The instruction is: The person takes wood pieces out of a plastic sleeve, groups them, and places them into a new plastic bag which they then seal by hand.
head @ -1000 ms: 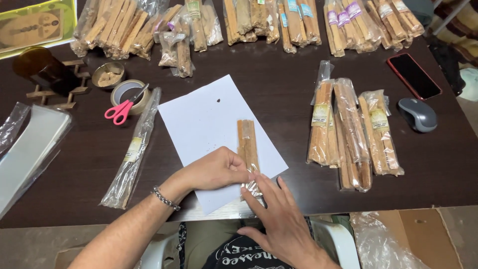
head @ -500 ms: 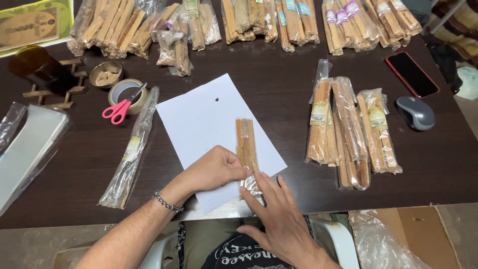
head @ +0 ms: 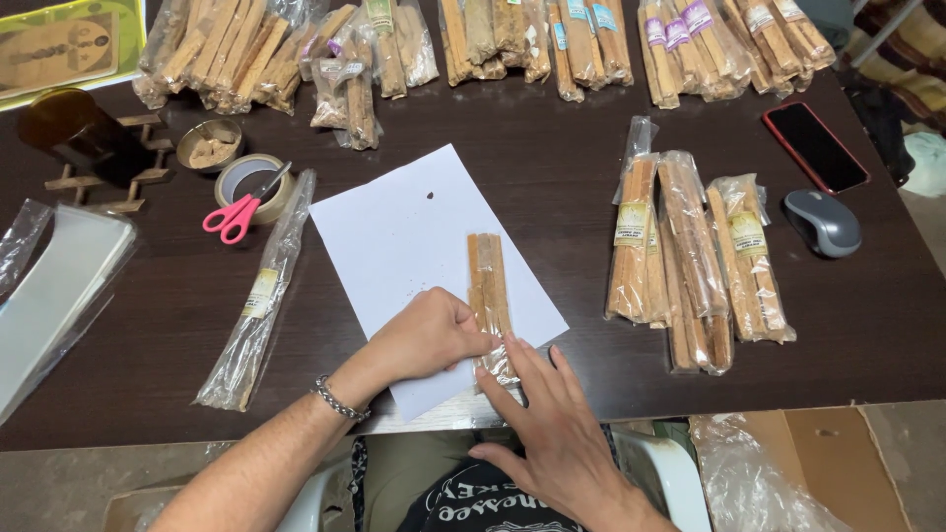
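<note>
Starting at nine o'clock, I am seeing a stack of clear plastic sleeves (head: 54,286) lying at the left edge of the dark brown wooden worktop (head: 552,167), well clear of the work. Further in, pink-handled scissors (head: 236,212) are resting across a roll of clear tape (head: 248,179), and a long sealed cellophane packet (head: 258,296) is lying slantwise just beside the white paper sheet (head: 414,236).

At six o'clock, my left hand (head: 434,335) is curling over the near end of the small bundle of tan wooden sticks in a clear wrapper (head: 490,286), thumb and fingers pinching it, so that hand is clamped on the bundle. My right hand (head: 547,414) is lying flat with its fingers spread, fingertips pressing the crinkled wrapper end; it is pressing rather than gripping. The bundle is sitting on the sheet, pointing towards twelve o'clock.

As I judge it, the wrapper is thin and slippery, so uneven pressing is risking a tear or the sticks sliding out of the far end. The sheet is overhanging the near edge, and dragging could be pulling it off.

At three o'clock, finished stick packets (head: 690,256) are lying close by; a wide elbow sweep could be knocking them towards the grey computer mouse (head: 823,222).
</note>
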